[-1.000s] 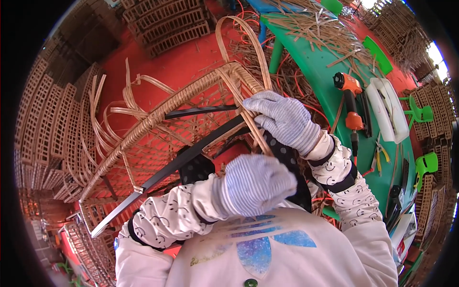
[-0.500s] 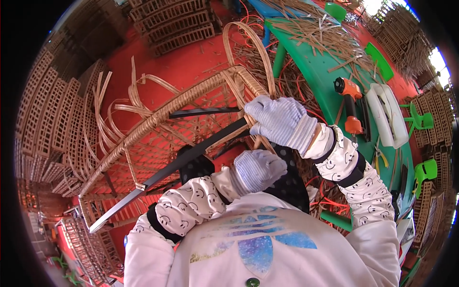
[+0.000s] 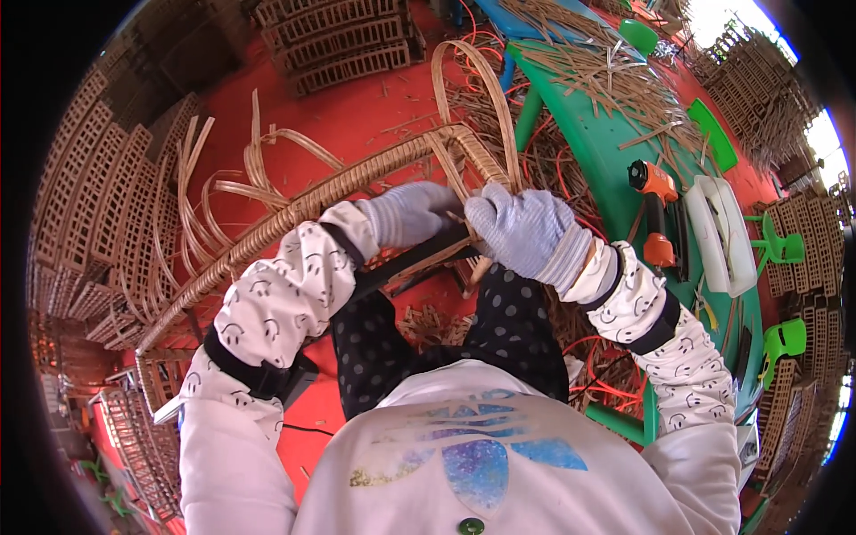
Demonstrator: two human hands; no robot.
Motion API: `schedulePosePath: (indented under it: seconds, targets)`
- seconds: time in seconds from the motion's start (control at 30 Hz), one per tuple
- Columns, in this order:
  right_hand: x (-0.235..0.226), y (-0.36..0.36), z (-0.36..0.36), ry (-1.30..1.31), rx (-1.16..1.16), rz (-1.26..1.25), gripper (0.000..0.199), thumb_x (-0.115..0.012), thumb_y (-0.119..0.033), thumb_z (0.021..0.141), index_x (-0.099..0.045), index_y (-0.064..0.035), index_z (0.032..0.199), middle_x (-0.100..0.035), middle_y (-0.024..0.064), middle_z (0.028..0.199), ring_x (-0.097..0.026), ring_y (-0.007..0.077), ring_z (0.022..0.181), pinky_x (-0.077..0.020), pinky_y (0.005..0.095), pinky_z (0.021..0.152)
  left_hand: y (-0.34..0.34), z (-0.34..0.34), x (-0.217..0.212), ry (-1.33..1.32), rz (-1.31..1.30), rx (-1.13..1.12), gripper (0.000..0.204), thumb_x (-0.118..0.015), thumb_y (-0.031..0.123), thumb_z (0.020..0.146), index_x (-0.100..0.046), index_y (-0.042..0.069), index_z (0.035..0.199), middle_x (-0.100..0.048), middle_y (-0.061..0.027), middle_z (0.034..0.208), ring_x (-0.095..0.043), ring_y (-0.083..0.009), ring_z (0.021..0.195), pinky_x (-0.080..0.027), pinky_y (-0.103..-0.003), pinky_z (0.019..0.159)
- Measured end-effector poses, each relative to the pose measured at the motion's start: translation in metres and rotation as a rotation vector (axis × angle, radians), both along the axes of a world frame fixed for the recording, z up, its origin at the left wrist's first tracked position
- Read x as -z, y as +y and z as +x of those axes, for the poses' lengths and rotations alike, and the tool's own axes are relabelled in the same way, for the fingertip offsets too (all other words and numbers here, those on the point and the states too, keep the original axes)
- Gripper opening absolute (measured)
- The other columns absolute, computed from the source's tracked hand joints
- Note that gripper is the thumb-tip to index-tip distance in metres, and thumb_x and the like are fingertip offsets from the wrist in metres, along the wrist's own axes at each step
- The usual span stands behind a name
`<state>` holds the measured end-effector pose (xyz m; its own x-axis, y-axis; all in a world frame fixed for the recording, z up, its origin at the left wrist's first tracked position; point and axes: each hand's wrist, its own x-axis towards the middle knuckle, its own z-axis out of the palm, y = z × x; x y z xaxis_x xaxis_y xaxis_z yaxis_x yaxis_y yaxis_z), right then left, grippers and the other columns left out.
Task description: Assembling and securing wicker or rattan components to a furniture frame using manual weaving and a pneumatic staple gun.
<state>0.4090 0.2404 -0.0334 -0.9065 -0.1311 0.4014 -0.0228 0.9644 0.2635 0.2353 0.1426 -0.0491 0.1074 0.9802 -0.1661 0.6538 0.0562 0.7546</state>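
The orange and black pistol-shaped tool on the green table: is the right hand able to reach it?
Probably yes: nothing seems to stand between the right hand and the tool.

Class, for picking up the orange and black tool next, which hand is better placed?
Probably the right hand: it is nearer the tool on the green table; the left hand is farther away.

table (image 3: 615, 183) on the right, stacks (image 3: 89, 205) on the left

ok so the wicker frame (image 3: 339, 185) sat in front of the legs (image 3: 522, 325), left hand (image 3: 410, 212) just left of the right hand (image 3: 526, 230) near its right end. over on the table, strips (image 3: 606, 78) were heaped across the far end, nail gun (image 3: 655, 217) nearer, tray (image 3: 736, 267) just right of that. chairs (image 3: 785, 339) stood further right, past the tray.
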Motion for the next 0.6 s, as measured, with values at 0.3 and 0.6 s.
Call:
schedulePosePath:
  seconds: [0.3, 0.6]
  targets:
    - [0.012, 0.000, -0.004, 0.137, 0.023, -0.108, 0.015, -0.054, -0.019, 0.076, -0.045, -0.0078, 0.080, -0.049, 0.0078, 0.070, -0.055, 0.0227, 0.046, -0.0445, 0.0350, 0.039, 0.025, -0.008, -0.022, 0.530, 0.050, 0.319, 0.029, -0.055, 0.030, 0.076, -0.059, 0.008, 0.094, -0.061, -0.0168, 0.086, -0.057, -0.0345, 0.083, -0.047, -0.040, 0.074]
    - [-0.005, -0.007, -0.001, -0.041, 0.115, -0.267, 0.022, -0.061, -0.024, 0.073, -0.049, -0.0083, 0.083, -0.053, 0.0080, 0.075, -0.060, 0.0260, 0.056, -0.0483, 0.0381, 0.047, 0.001, 0.008, -0.088, 0.558, 0.053, 0.115, 0.032, -0.053, 0.037, 0.080, -0.061, 0.007, 0.078, -0.058, -0.0142, 0.068, -0.058, -0.0314, 0.068, -0.045, -0.040, 0.061]
